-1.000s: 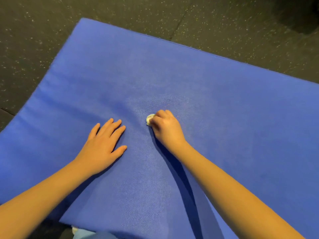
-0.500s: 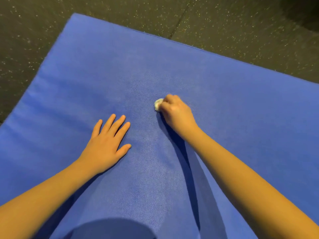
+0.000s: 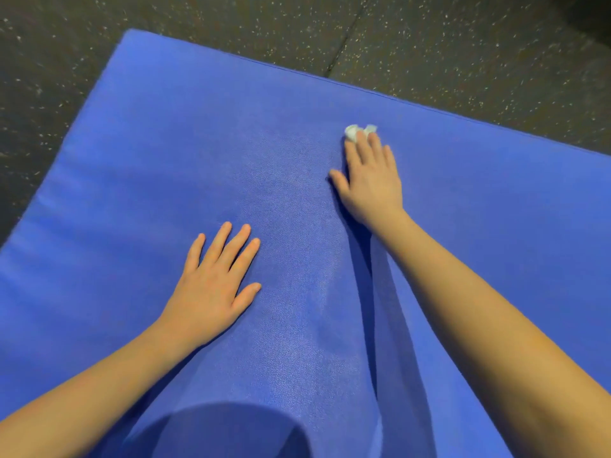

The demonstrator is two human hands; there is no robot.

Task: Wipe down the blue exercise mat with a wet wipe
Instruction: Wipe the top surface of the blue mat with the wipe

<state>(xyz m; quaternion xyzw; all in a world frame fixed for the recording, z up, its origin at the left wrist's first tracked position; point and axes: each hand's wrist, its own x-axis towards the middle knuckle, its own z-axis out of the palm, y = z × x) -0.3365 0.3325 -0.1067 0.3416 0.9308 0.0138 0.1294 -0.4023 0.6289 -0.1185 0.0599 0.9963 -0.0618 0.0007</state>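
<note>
Your right hand covers most of the wet wipe. Only a small white bunched bit shows past the fingertips, so you cannot tell its full shape. The blue mat runs out of the picture at the left, right and near edges. Both your forearms are cut off at the near edge. Your left hand lies flat, its palm hidden against the mat. The speckled floor is smeared at the far left, and its far right corner is too dark to read.
</note>
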